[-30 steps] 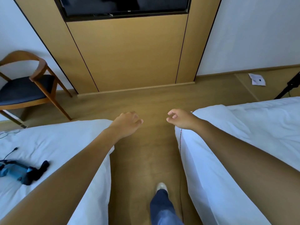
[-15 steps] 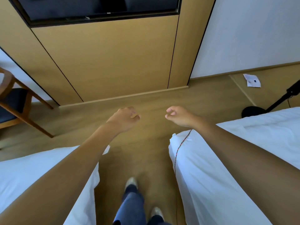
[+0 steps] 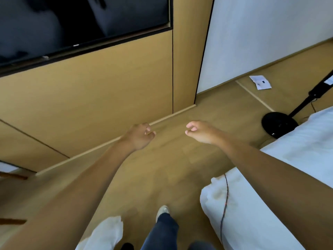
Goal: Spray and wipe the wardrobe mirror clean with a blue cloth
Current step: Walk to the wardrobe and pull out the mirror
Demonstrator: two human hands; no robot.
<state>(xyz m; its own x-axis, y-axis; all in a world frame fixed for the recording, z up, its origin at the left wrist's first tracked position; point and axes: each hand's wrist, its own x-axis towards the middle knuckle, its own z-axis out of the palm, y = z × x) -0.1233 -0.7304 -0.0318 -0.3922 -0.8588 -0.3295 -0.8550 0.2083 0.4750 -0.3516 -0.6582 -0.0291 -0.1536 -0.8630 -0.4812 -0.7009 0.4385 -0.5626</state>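
My left hand [image 3: 139, 137] and my right hand [image 3: 201, 131] are both held out in front of me above the wooden floor, a short gap between them. Each hand has its fingers loosely curled and holds nothing. No mirror, spray bottle or blue cloth shows in the head view.
A wooden wall panel [image 3: 100, 94] with a dark TV screen [image 3: 72, 20] stands ahead. A white bed [image 3: 270, 213] lies at right, another bed corner [image 3: 106, 233] at lower left. A black stand base [image 3: 278, 124] and a white paper [image 3: 260, 82] are on the floor at right. My leg [image 3: 162, 230] is below.
I have walked forward between the beds and turned right. The chair and the left bed with the blue item have slid out of view; the stand base has come in.
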